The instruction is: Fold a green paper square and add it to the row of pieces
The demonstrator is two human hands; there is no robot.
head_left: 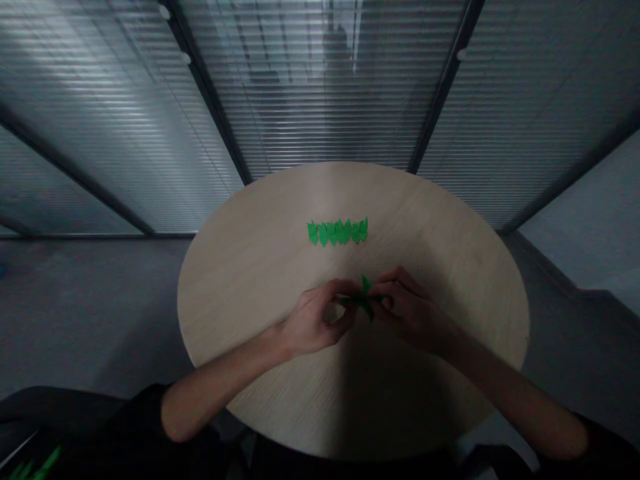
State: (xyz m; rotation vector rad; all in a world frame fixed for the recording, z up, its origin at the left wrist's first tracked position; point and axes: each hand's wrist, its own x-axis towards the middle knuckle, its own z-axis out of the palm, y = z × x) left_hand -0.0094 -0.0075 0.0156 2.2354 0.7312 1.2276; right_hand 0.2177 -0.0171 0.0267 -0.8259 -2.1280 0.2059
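Over the middle of a round light wooden table (260, 267), my left hand (317, 320) and my right hand (407, 307) meet. Both pinch a small folded piece of green paper (365, 293) between fingertips, with one pointed corner sticking up. My fingers hide most of it. Farther back on the table lies a row of several folded green paper pieces (337, 231), side by side, untouched.
Behind the table stands a glass wall with horizontal blinds (320, 87) and dark frame bars. Grey floor surrounds the table. A few green paper bits (35, 465) show at the bottom left corner, near my dark sleeve.
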